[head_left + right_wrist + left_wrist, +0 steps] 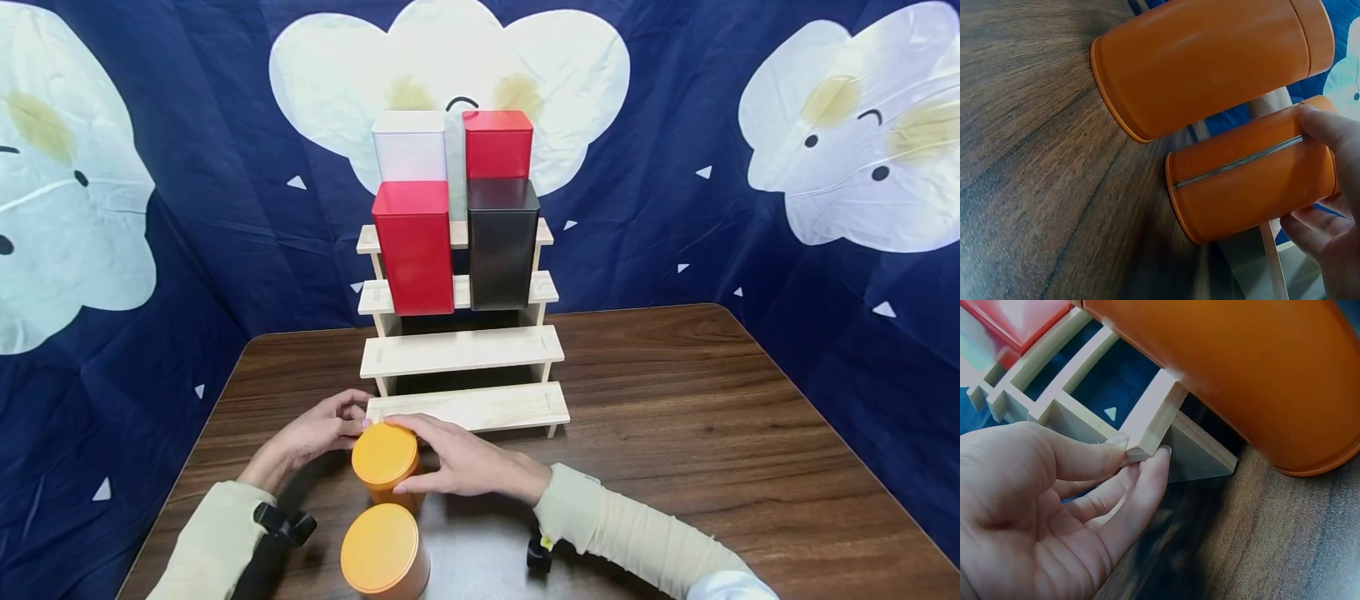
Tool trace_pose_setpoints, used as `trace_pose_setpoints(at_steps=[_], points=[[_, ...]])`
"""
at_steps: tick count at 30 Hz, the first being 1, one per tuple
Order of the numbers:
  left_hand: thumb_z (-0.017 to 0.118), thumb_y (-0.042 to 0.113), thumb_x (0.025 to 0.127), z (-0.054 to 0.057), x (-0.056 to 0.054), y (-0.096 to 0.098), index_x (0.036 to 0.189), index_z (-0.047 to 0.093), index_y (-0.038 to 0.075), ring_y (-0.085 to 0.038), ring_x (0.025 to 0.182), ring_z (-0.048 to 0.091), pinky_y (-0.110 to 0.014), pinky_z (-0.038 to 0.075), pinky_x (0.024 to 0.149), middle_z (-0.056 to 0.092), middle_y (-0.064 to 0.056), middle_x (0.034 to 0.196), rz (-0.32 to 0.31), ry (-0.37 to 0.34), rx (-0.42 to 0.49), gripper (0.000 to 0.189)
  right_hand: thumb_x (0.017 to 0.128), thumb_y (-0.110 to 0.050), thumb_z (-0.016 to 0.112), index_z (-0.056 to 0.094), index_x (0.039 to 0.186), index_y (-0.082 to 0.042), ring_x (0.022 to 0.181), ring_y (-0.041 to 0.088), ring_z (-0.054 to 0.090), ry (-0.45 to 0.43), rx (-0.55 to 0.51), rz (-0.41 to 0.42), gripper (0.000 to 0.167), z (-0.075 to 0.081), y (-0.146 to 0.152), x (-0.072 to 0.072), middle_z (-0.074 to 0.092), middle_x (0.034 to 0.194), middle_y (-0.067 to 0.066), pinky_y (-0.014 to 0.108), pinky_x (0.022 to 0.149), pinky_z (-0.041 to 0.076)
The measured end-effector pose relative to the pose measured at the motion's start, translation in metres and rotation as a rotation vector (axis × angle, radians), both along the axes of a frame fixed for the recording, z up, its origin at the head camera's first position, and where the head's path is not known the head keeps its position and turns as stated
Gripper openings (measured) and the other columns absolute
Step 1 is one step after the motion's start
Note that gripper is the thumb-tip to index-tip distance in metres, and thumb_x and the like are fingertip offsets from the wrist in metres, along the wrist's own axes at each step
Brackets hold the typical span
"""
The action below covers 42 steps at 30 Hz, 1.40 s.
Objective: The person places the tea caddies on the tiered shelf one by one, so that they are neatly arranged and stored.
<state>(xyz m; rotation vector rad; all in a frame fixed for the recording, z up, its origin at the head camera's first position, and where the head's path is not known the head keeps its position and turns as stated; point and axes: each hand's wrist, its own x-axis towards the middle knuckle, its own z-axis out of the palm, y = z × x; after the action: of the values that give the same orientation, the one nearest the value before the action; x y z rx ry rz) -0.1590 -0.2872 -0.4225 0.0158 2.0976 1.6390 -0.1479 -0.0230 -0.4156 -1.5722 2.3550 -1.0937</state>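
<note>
My left hand pinches the left end of the lowest board of a pale wooden step rack, thumb above and fingertips below in the left wrist view. With thumb and fingers around its upper part, my right hand grips an orange round tin just in front of that board. A seam runs down this tin in the right wrist view. Nearer to me, a second orange tin stands upright on the table, with neither hand on it.
Higher steps of the rack carry a tall red tin, a black tin, a white tin and another red tin. Under everything lies a dark wooden table. Blue cloth with cloud faces hangs around it.
</note>
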Motion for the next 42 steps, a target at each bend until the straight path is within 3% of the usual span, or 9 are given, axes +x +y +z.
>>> trace_pose_setpoints(at_steps=[19, 25, 33, 42], points=[[0.05, -0.001, 0.091, -0.002, 0.0, -0.002, 0.137, 0.029, -0.005, -0.019, 0.088, 0.06, -0.041, 0.055, 0.082, 0.056, -0.012, 0.1, -0.001, 0.026, -0.034, 0.051, 0.081, -0.04, 0.073, 0.029, 0.148, -0.021, 0.125, 0.003, 0.046, 0.005, -0.076, 0.02, 0.083, 0.022, 0.004, 0.001, 0.045, 0.143, -0.005, 0.021, 0.103, 0.039], [0.052, -0.003, 0.088, 0.0, 0.001, -0.001, 0.135, 0.034, -0.004, -0.02, 0.087, 0.059, -0.037, 0.055, 0.078, 0.054, -0.014, 0.104, 0.004, 0.024, -0.023, 0.05, 0.08, -0.036, 0.075, 0.032, 0.148, -0.018, 0.121, 0.004, 0.049, 0.018, -0.132, -0.001, 0.083, 0.032, 0.008, -0.004, 0.048, 0.14, -0.005, 0.022, 0.102, 0.042], [0.051, -0.006, 0.089, -0.001, 0.001, -0.002, 0.131, 0.034, -0.007, -0.017, 0.087, 0.06, -0.033, 0.056, 0.079, 0.052, -0.01, 0.098, -0.001, 0.011, 0.044, 0.045, 0.079, -0.035, 0.077, 0.034, 0.146, -0.021, 0.125, 0.006, 0.048, 0.019, -0.185, -0.091, 0.081, 0.044, 0.013, -0.011, 0.047, 0.142, -0.005, 0.028, 0.105, 0.04], [0.053, 0.0, 0.093, -0.001, 0.001, -0.001, 0.134, 0.03, -0.006, -0.016, 0.085, 0.058, -0.038, 0.055, 0.082, 0.049, -0.008, 0.094, -0.002, 0.015, 0.037, 0.047, 0.08, -0.039, 0.075, 0.033, 0.147, -0.021, 0.125, 0.01, 0.049, -0.011, -0.188, -0.205, 0.081, 0.05, 0.018, -0.021, 0.046, 0.143, -0.004, 0.031, 0.103, 0.043]])
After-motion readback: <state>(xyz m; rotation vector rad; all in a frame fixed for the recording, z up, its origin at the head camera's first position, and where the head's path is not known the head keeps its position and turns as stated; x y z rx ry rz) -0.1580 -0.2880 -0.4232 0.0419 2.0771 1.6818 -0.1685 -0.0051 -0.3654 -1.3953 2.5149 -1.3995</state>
